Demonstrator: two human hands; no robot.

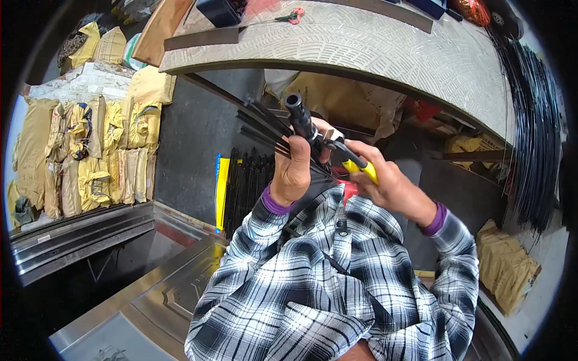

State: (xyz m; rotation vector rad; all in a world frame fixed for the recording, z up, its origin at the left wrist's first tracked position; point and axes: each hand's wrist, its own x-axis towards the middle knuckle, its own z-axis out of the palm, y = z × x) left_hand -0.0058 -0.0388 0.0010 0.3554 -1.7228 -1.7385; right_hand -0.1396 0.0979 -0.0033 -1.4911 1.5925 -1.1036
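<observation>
Left grip (292, 170) clasps black rods (269, 117), right grip (390, 185) yellow-handled pliers (369, 172).

On my left I see wrapped brown packages (128, 172), near left a shiny metal panel (180, 278), across the far side a pale patterned table (367, 49) bearing red-handled scissors (295, 16) and a dark blue box (218, 12), and on my right another brown package (509, 265).
</observation>
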